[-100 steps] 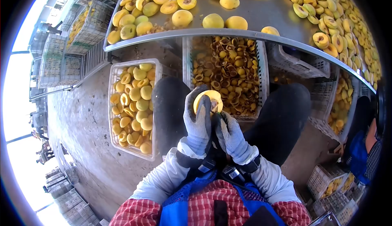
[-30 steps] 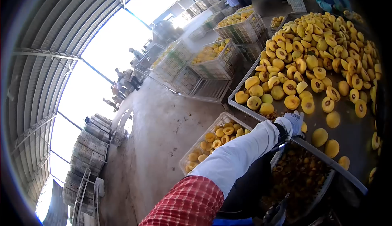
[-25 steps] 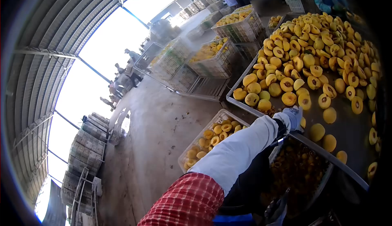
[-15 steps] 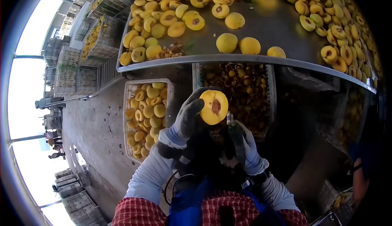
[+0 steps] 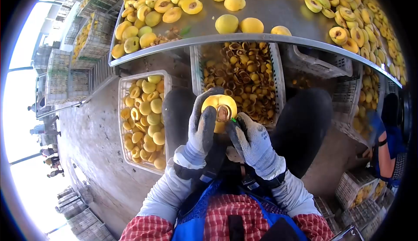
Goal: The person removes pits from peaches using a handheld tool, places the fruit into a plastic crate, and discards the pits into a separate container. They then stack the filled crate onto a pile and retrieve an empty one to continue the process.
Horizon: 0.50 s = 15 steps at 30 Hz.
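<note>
Yellow fruit half [image 5: 221,100], cut face showing, sits in curled left hand [image 5: 199,130], just nearer than scrap crate [image 5: 278,73]. Right hand [image 5: 257,142] nearly closed, apparently pinching green-marked tool [image 5: 234,120] at fruit's brown centre. Judged risk: tool slipping on slick flesh could gouge fruit or catch left hand.

Showing a grey, stained floor [image 5: 98,154]. Backlit at far left by white glare between slim posts [image 5: 21,69]. Furnished with a metal desk [image 5: 281,10].

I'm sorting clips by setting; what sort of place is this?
Likely a fruit-processing workplace: a metal table spread with halved fruit, stacked crates, and a gloved left hand holding a fruit half.
</note>
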Each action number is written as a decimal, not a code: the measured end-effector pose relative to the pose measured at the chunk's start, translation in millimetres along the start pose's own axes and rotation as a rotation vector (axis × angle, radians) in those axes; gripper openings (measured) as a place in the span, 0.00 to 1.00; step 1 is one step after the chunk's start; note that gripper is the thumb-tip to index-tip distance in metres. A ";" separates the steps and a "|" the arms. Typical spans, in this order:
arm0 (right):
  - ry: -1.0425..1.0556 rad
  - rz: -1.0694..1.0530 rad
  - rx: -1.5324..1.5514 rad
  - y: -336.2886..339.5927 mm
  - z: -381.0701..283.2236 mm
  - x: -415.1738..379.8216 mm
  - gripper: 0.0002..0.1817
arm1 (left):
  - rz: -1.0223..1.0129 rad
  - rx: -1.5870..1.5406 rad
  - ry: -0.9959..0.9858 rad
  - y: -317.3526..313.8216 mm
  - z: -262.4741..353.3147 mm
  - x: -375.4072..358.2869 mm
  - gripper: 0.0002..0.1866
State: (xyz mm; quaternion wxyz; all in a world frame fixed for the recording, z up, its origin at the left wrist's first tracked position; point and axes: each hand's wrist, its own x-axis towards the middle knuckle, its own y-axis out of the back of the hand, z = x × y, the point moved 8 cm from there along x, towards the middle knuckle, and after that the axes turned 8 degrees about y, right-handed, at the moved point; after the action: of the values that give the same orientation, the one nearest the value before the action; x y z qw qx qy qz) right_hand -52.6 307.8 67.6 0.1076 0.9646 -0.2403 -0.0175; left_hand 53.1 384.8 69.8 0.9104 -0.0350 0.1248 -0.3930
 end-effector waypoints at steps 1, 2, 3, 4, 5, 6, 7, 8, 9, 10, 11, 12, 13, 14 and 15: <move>0.007 -0.013 -0.019 1.0 -0.8 -0.6 0.12 | -0.001 0.021 -0.015 -0.8 1.2 -1.0 0.26; 0.025 -0.007 -0.009 2.4 -0.5 -1.0 0.12 | -0.002 0.043 -0.031 -1.6 2.4 -1.8 0.26; 0.043 -0.001 0.001 3.3 1.0 -1.3 0.13 | -0.003 0.065 -0.046 -2.8 3.6 -2.4 0.25; 0.061 0.005 0.012 4.1 2.5 -2.2 0.13 | -0.005 0.089 -0.058 -4.5 4.4 -3.3 0.25; 0.196 0.032 -0.086 6.8 -5.4 -3.1 0.14 | -0.008 0.114 -0.070 -6.5 5.4 -3.7 0.25; 0.330 0.059 -0.184 8.3 -13.3 -5.3 0.14 | -0.011 0.139 -0.082 -8.3 6.1 -3.5 0.24; 0.342 0.064 -0.174 9.4 -14.4 -7.2 0.15 | -0.009 0.159 -0.114 -10.0 7.0 -2.8 0.24; 0.354 0.069 -0.164 10.6 -15.6 -9.1 0.15 | -0.033 0.155 -0.092 -10.7 2.8 -2.6 0.24; 0.242 0.053 -0.049 12.7 -11.1 -9.8 0.15 | -0.059 0.150 -0.070 -9.8 -1.5 -2.3 0.24; 0.130 0.037 0.066 12.7 -4.4 -10.8 0.16 | -0.084 0.145 -0.048 -9.5 -4.2 -1.7 0.24; 0.097 -0.026 0.075 9.3 1.3 -12.6 0.17 | -0.120 0.132 -0.022 -11.5 -5.7 -1.0 0.23; 0.063 -0.088 0.085 6.8 9.7 -15.5 0.17 | -0.156 0.119 0.005 -13.8 -6.7 0.0 0.23; 0.027 -0.152 0.095 3.6 16.2 -18.8 0.18 | -0.191 0.104 0.034 -15.3 -7.8 0.8 0.22; -0.052 -0.197 0.159 1.1 21.1 -22.5 0.18 | -0.279 0.085 0.136 -18.9 -14.4 1.9 0.22; -0.130 -0.241 0.221 -0.6 23.5 -25.7 0.18 | -0.367 0.064 0.236 -21.3 -19.2 4.6 0.22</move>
State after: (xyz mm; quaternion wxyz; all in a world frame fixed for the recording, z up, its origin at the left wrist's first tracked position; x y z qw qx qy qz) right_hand -77.1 315.7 44.1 -0.0179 0.9892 -0.1299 -0.0659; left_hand 36.2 367.5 53.8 0.8032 0.0181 0.2093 -0.5574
